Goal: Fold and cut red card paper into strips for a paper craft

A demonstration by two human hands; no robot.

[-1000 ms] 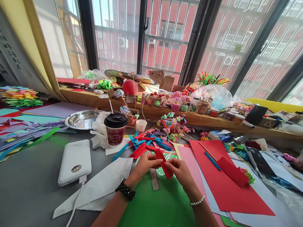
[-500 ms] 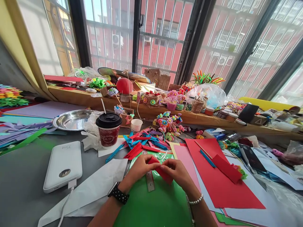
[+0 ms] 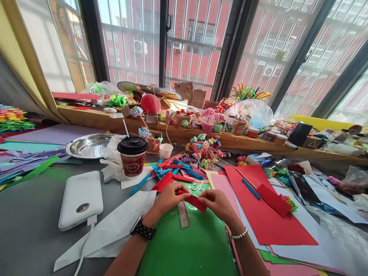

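Note:
A small red paper piece (image 3: pixel 196 201) is held between my two hands above a shiny green sheet (image 3: pixel 184 249). My left hand (image 3: pixel 170 199) pinches its left end, while my right hand (image 3: pixel 216 204) grips the right end between thumb and fingers. Just below the paper lies a ruler (image 3: pixel 183 214). White-handled scissors (image 3: pixel 197 187) rest behind the hands. Beyond them is a pile of folded red and blue strips (image 3: pixel 165 178). A large red sheet (image 3: pixel 276 214) lies to the right, with a stick (image 3: pixel 246 180) and a smaller red piece on it.
On the left stand a lidded dark red cup (image 3: pixel 132 159) and a metal plate (image 3: pixel 86 146); a white power bank (image 3: pixel 81 200) with a cable lies nearer. A paper cup (image 3: pixel 166 151) and colourful craft flowers (image 3: pixel 204 149) are behind the strips. Crafts line the window ledge (image 3: pixel 184 132).
The red paper has turned from a steep slant to a flatter one. My right hand has shifted slightly right, and the fingers of both hands are a little farther apart. The view has shifted slightly.

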